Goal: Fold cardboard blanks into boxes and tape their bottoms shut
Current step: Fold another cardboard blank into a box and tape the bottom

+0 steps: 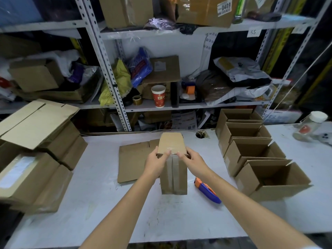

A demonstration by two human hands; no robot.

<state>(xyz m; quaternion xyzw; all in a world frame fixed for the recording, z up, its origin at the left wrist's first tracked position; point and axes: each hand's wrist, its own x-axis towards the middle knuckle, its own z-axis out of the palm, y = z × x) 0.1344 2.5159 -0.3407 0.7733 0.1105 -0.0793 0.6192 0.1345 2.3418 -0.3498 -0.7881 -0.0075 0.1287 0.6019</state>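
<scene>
Two bare forearms reach in from the near edge over the white table (pixel 107 203). The left hand (pixel 156 163) and right hand (pixel 191 163) both grip a small brown cardboard box (pixel 173 177) at mid-table, one on each side, with fingers curled round its upper corners and thumbs pressed on its top edge. The box's flap side faces the camera, with the two flaps meeting at a centre seam. Clear tape (pixel 169 150) shines where it wraps over that edge onto the upper face; I can't tell how far down the seam it runs.

A blue and orange tape dispenser (pixel 208 190) lies on the table just right of the box, apart from both hands. A flat brown cardboard blank (pixel 133 162) lies on the table behind and left of the box.

Four open brown cardboard boxes (pixel 269 178) sit in a row along the right side, mouths up. A stack of flat brown blanks (pixel 36 159) fills the left side. A clear jar with a white lid (pixel 310 128) stands at the far right.

Grey metal shelving (pixel 115 78) runs behind the table, cluttered with cartons and bags, and a red paper cup (pixel 159 96) stands upright on the middle shelf.
</scene>
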